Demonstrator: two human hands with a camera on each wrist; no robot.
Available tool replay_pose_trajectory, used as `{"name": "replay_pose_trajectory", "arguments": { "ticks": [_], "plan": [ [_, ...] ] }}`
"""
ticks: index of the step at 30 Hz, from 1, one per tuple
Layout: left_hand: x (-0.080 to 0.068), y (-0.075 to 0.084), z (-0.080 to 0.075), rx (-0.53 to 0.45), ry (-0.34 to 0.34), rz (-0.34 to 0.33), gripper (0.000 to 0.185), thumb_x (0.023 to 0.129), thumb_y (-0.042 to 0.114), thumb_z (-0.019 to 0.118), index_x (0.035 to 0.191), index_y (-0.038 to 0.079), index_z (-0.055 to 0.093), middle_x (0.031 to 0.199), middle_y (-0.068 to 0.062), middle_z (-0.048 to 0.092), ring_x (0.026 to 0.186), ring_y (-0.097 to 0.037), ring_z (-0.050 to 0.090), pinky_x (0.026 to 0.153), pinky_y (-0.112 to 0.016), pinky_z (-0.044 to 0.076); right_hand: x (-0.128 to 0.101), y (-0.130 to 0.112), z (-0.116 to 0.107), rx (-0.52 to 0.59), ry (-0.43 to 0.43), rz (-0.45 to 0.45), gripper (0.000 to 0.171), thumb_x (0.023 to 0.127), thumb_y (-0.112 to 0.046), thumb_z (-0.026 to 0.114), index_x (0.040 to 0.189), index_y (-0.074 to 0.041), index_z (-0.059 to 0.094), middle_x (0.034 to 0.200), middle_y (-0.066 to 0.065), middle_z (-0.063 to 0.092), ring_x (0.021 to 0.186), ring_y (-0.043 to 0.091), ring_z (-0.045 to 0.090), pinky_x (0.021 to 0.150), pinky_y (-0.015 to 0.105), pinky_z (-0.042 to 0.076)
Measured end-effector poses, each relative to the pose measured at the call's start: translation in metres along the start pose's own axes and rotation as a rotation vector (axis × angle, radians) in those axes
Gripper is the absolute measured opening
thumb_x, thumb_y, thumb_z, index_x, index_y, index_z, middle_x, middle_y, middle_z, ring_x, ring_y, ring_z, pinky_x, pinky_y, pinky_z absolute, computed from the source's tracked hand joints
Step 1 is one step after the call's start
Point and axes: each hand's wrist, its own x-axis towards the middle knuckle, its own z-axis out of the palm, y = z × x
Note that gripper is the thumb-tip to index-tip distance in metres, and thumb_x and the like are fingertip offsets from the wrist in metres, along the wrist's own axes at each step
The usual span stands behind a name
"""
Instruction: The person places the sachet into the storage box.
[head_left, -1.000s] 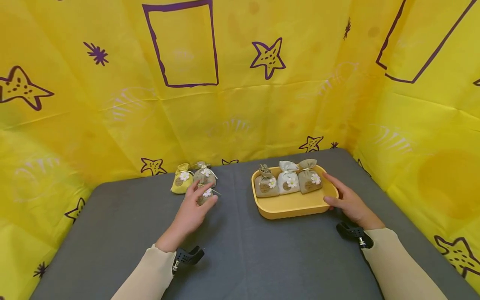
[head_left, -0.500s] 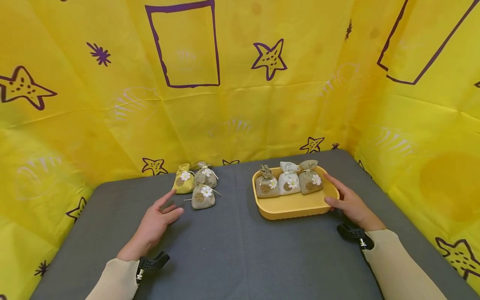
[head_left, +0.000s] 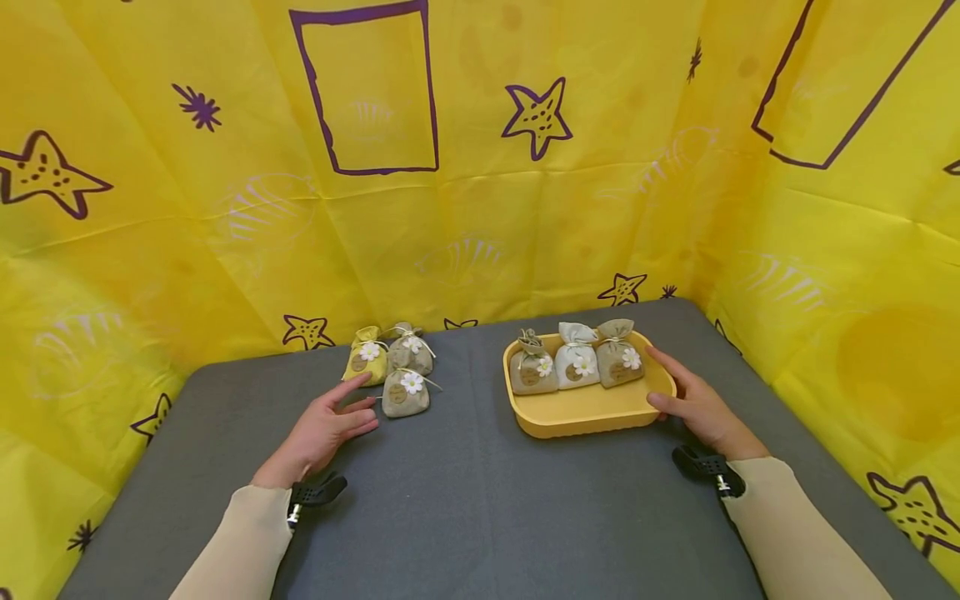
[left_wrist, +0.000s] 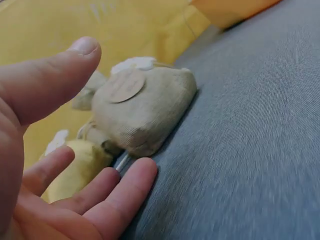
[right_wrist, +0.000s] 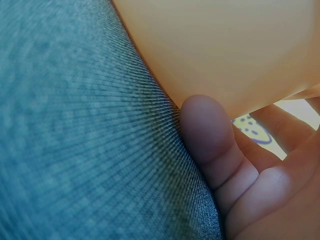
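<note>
In the head view, my left hand [head_left: 321, 432] holds nothing, its fingers spread just in front of a small group of drawstring sachets. One beige sachet [head_left: 406, 403] lies nearest, with a grey-brown sachet [head_left: 410, 356] behind it and a yellow sachet [head_left: 364, 371] at its left. The left wrist view has the thumb apart from the fingers and the beige sachet [left_wrist: 160, 102] beyond them. My right hand [head_left: 702, 410] grips the right end of a yellow tray [head_left: 592, 408]. Its thumb touches the tray wall [right_wrist: 220, 55] in the right wrist view.
Inside the tray's back stand a brown sachet [head_left: 533, 375], a white sachet [head_left: 577, 358] and a khaki sachet [head_left: 621, 358]. A grey cloth [head_left: 480, 517] covers the table. Yellow patterned fabric [head_left: 480, 217] hangs behind and at both sides.
My left hand has withdrawn left and toward me from the front beige sachet, then come slightly back toward the group. The right hand and tray have stayed put.
</note>
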Motion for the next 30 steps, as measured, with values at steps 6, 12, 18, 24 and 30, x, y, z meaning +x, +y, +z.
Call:
{"name": "replay_pose_trajectory", "arguments": {
  "ticks": [6, 12, 18, 24, 30],
  "plan": [
    [0.014, 0.002, 0.012, 0.076, -0.048, 0.020, 0.075, 0.092, -0.002, 0.069, 0.156, 0.006, 0.032, 0.162, -0.012, 0.017, 0.143, -0.041, 0.024, 0.092, -0.040, 0.051, 0.002, 0.002, 0.001, 0.003, 0.001, -0.001, 0.075, 0.098, -0.017, 0.063, 0.160, -0.017, 0.022, 0.141, 0.024, 0.039, 0.082, 0.027, 0.059, 0.069, 0.031, 0.052],
    [0.022, 0.008, 0.017, 0.145, -0.053, -0.011, 0.070, 0.093, -0.002, 0.068, 0.155, 0.010, 0.038, 0.161, -0.012, 0.019, 0.139, -0.042, 0.031, 0.090, -0.043, 0.052, 0.002, 0.003, 0.001, 0.009, 0.005, -0.003, 0.074, 0.098, -0.017, 0.063, 0.160, -0.016, 0.023, 0.144, 0.024, 0.036, 0.083, 0.026, 0.059, 0.069, 0.031, 0.053],
    [0.029, 0.005, 0.018, 0.192, -0.029, -0.005, 0.063, 0.094, 0.000, 0.067, 0.152, 0.006, 0.042, 0.152, -0.021, 0.033, 0.110, -0.030, 0.060, 0.086, -0.043, 0.054, 0.001, 0.002, -0.001, 0.002, 0.003, 0.000, 0.075, 0.098, -0.018, 0.063, 0.160, -0.016, 0.022, 0.148, 0.023, 0.033, 0.085, 0.025, 0.059, 0.070, 0.031, 0.053],
    [0.032, 0.000, 0.022, 0.324, 0.009, 0.022, 0.049, 0.097, 0.004, 0.064, 0.145, 0.004, 0.052, 0.137, -0.023, 0.047, 0.095, -0.025, 0.064, 0.080, -0.039, 0.056, 0.001, 0.003, -0.001, -0.002, 0.006, -0.003, 0.074, 0.097, -0.017, 0.063, 0.160, -0.016, 0.024, 0.145, 0.023, 0.035, 0.085, 0.026, 0.059, 0.070, 0.032, 0.053],
    [0.034, 0.002, 0.029, 0.471, 0.059, 0.023, 0.037, 0.098, 0.009, 0.064, 0.135, 0.008, 0.062, 0.113, -0.017, 0.058, 0.081, -0.027, 0.062, 0.072, -0.037, 0.057, 0.001, 0.006, -0.002, -0.011, 0.007, 0.005, 0.073, 0.098, -0.018, 0.062, 0.160, -0.016, 0.023, 0.147, 0.022, 0.033, 0.087, 0.027, 0.058, 0.070, 0.032, 0.053]
  ]
}}
